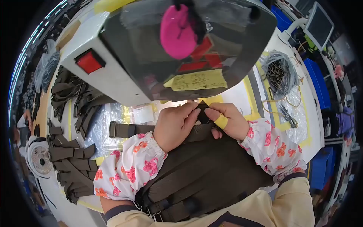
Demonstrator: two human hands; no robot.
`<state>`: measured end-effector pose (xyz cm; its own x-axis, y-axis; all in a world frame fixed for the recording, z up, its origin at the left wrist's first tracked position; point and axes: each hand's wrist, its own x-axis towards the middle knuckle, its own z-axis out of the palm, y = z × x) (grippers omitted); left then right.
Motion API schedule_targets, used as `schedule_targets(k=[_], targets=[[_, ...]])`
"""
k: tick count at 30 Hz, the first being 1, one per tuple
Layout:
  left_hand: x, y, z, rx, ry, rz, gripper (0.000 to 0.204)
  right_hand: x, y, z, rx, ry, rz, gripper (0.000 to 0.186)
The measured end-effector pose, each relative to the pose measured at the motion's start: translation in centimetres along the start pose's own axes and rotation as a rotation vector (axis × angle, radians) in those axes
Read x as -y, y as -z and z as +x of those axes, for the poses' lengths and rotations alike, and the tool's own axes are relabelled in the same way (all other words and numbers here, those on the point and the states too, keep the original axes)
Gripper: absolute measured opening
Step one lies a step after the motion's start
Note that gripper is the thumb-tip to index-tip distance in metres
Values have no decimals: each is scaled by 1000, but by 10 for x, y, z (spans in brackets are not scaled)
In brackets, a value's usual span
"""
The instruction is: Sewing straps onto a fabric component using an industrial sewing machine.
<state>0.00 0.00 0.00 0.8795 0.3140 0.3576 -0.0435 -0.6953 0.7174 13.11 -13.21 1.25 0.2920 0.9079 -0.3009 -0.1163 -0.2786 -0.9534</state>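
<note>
My left hand [173, 125] is closed on a small dark fabric tab [202, 109] at the end of olive-brown webbing, just under the machine head [147, 45]. My right hand [230, 121] pinches the same tab from the right, with yellow tape round its thumb. A strap [124, 130] with a metal buckle extends left from under my hands. A large dark olive fabric piece [223, 170] with more straps lies beneath my forearms. Part of the tab is hidden by my fingers.
Piled straps [72, 155] lie on the table's left, near a white fan [39, 159]. A bag of metal hardware [278, 72] and cord sit at right. Beyond are blue bins [317, 83] and a screen [319, 26]. Another person's arm [26, 119] shows at far left.
</note>
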Motion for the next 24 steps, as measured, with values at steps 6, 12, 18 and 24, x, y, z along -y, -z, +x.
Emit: schedule_targets(k=[6, 12, 18, 24], targets=[[-24, -14, 2, 87, -383, 864, 35, -4, 2, -3, -79, 85, -27, 32], [-23, -12, -1, 63, -342, 818, 22, -2, -1, -4, -119, 46, -55, 33], [-6, 1, 4, 141, 289, -275, 15, -4, -6, -5, -127, 180, -246, 27], [-4, 4, 5, 206, 308, -386, 13, -15, 0, 2, -132, 459, -404, 26]])
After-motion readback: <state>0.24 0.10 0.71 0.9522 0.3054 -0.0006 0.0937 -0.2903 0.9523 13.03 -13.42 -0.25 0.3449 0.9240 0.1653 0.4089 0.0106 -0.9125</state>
